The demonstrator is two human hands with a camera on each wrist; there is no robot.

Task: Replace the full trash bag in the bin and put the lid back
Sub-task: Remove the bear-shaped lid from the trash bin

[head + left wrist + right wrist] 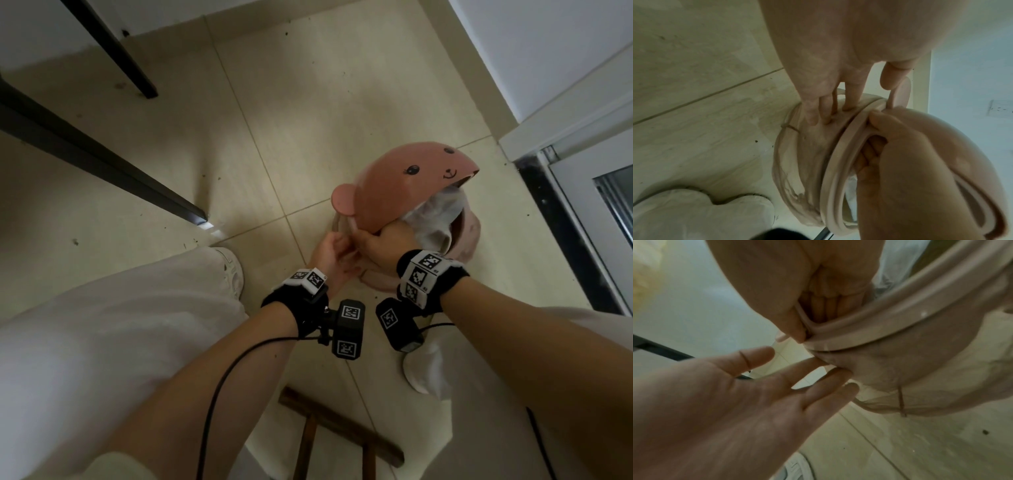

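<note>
A pink bin (470, 240) stands on the tiled floor, lined with a thin translucent bag (433, 214) that folds over its rim. The pink bear-face lid (407, 181) is tilted up over the bin, its far edge raised. My right hand (364, 238) grips the lid's near rim (890, 324), fingers curled underneath and thumb on the outside. My left hand (337, 251) is open, its straight fingertips (823, 113) touching the bag overhang (807, 154) on the bin's side just below the lid rim (838, 155).
Dark table legs (102, 161) slant across the floor at left. A wooden stool (339, 428) lies close below my arms. A white wall and a door frame (565, 192) stand right of the bin. My white shoe (233, 270) is left of it.
</note>
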